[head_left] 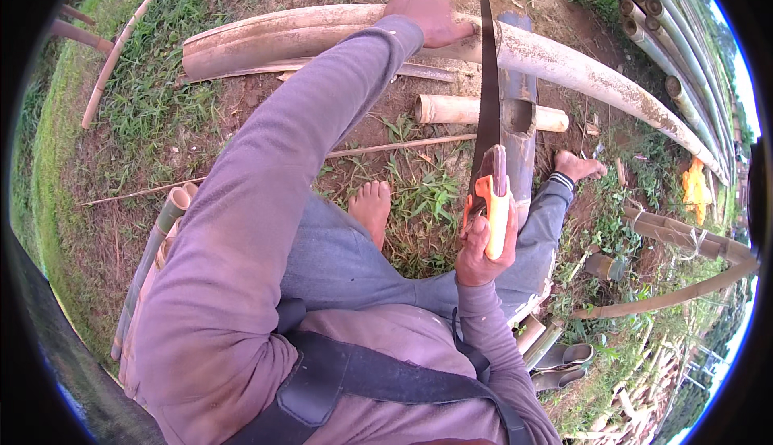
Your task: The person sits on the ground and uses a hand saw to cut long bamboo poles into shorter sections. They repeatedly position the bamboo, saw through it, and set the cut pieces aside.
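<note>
A long pale bamboo pole (596,65) lies crosswise in front of me, resting over a thick grey bamboo post (518,139) that has a hole cut in it. My left hand (427,22) is closed over the top of the pole, just left of the saw. In my right hand (483,258) is the orange and pale handle of a handsaw (489,91). Its dark blade points away from me and crosses the pole beside the post. Whether the teeth have cut into the pole, I cannot tell.
A short bamboo piece (447,110) lies beneath the pole by the post. Bamboo poles (676,51) are stacked at far right, near a yellow bag (695,191). Upright bamboo stubs (153,260) stand at left. My bare feet (370,210) are on grassy soil. Dark shoes (562,356) sit at lower right.
</note>
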The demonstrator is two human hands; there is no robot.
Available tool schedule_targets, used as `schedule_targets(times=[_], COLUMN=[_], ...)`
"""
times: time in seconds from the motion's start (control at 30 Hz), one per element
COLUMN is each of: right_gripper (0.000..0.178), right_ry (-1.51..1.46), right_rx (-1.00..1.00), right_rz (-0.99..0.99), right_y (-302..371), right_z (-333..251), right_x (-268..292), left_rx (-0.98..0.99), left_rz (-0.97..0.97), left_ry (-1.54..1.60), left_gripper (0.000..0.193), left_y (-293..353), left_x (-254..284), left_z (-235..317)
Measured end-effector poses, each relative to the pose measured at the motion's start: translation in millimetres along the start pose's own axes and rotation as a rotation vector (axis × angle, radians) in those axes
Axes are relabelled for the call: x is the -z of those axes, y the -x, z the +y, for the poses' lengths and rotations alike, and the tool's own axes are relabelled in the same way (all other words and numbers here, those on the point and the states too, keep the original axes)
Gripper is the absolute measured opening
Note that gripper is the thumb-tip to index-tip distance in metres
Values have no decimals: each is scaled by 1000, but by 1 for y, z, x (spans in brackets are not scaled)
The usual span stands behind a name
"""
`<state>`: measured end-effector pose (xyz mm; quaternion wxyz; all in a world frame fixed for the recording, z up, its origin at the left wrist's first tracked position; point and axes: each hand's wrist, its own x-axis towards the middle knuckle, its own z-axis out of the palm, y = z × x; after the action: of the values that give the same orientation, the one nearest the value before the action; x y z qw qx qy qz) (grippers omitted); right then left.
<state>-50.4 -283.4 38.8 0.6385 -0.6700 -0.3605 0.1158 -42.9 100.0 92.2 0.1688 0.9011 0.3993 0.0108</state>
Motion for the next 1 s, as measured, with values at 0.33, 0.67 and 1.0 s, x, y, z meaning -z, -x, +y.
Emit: schedule_targets(times=[0.33, 0.67, 1.0], right_gripper=[69, 72, 65], right_ry=[-72, -74, -20], right_rx=[7, 2, 130], right_rz=[195, 306, 244], right_y=[-33, -25, -48], right_z=[-19, 3, 3], right_x=[49, 74, 57], left_rx=[977, 646, 619], left_rz=[869, 869, 800], left_ry=[66, 953, 937], left_gripper=[94, 76, 72], left_y=[141, 113, 151], left_x=[75, 12, 3], left_z=[-323, -414, -386])
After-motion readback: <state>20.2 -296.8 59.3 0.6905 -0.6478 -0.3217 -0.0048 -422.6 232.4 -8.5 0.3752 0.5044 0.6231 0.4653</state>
